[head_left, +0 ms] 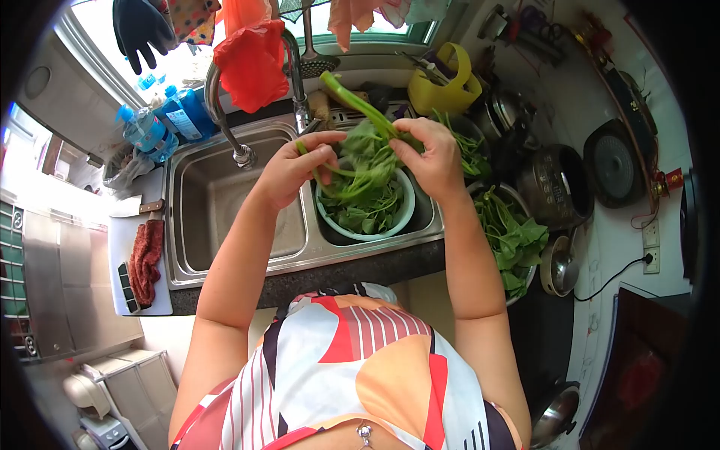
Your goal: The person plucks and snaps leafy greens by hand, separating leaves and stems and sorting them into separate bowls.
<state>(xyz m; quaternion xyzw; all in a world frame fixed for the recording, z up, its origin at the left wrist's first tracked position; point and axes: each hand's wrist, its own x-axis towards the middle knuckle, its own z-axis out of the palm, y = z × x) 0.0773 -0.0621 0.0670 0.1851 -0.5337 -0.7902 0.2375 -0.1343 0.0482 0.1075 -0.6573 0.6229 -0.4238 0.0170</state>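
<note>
Right hand (431, 159): fingers pinched tight on a leafy stalk (354, 99), above a pale blue basin (409, 201) of loose greens (367, 217) in the sink's (281, 267) right compartment. Left hand (294, 171) — fingers curled closed on a thin stem (301, 147). Bowl (516, 195) of more greens on the desk (420, 259), right — yellow basket (454, 96) behind.

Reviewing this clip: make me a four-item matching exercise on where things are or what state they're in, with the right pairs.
1. Right hand
2. Pale blue basin
3. Red plastic bag
4. Knife

A. Lying on the white board
B. Hanging near the faucet
C. Gripping a green stem
D. Set in the sink, holding leafy greens

Pairs: 1-C, 2-D, 3-B, 4-A
</note>
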